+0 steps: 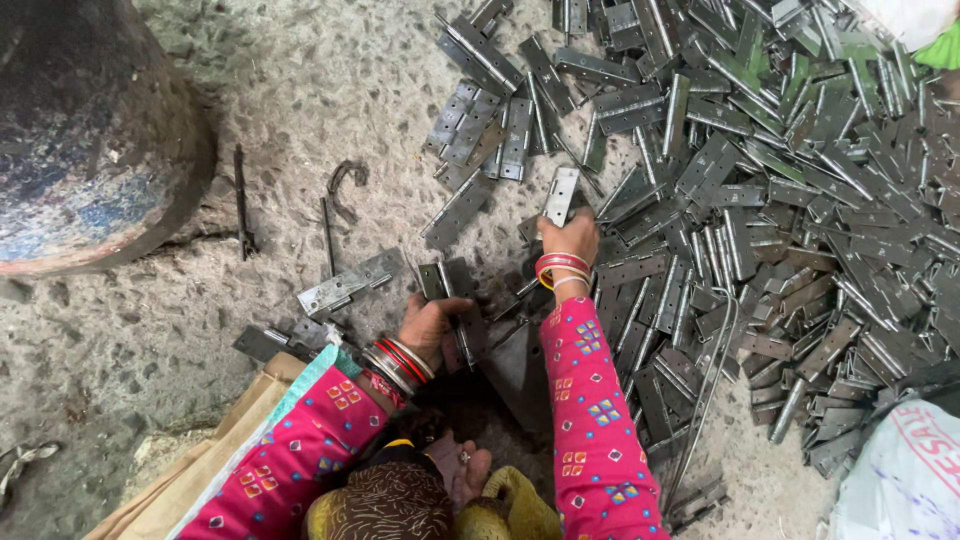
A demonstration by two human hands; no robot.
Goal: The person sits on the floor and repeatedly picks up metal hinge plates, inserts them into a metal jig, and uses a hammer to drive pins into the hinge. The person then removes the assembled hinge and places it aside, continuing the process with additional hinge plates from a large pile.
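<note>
Rough concrete floor (330,90), dark drum (80,130) at left, daylight

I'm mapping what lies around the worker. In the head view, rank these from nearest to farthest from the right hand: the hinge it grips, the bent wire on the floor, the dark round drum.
1. Hinge: held in the right hand, just above it.
2. Bent wire: on the floor to the left.
3. Dark drum: far left, at the frame's edge.

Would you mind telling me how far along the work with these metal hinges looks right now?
Done: only a few hinges lie apart on the floor left of the person. In hand: the right hand holds one hinge leaf upright, while the left hand rests on a hinge in front of the knees. Left: the large heap of hinges on the right, which looks untouched.
</note>
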